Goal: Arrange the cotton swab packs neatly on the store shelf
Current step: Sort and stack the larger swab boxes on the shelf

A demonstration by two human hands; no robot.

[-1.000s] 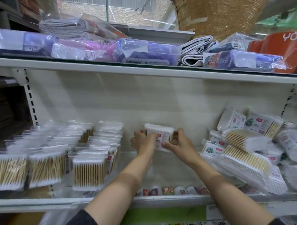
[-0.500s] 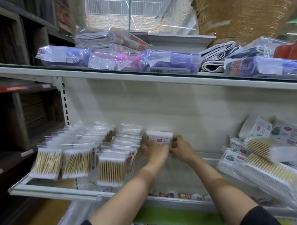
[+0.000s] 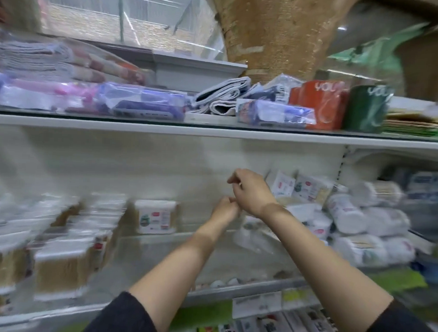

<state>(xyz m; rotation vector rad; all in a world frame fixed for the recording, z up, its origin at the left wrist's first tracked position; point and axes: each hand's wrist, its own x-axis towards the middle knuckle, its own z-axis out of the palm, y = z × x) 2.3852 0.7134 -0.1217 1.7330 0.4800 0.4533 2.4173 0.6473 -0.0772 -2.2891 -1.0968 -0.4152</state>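
Observation:
A white cotton swab pack (image 3: 155,217) with a red and green label stands upright at the back of the shelf (image 3: 245,290), right of the tidy rows of swab packs (image 3: 64,247). Both my hands are off it. My left hand (image 3: 224,211) hovers mid-shelf with fingers loosely curled and holds nothing. My right hand (image 3: 250,192) is just above and right of it, fingers loosely curled, also holding nothing. A loose heap of swab packs (image 3: 348,221) lies at the right. The view is blurred.
The upper shelf (image 3: 214,131) carries wrapped purple and pink packs, folded cloths, and orange and green packages. A woven basket (image 3: 276,30) rises behind. Bare shelf floor lies between the rows and the heap. Price labels line the front edge.
Both hands let go of the pack, which now stands at the back beside the rows. The hands drew right toward the heap. The camera swung to the right.

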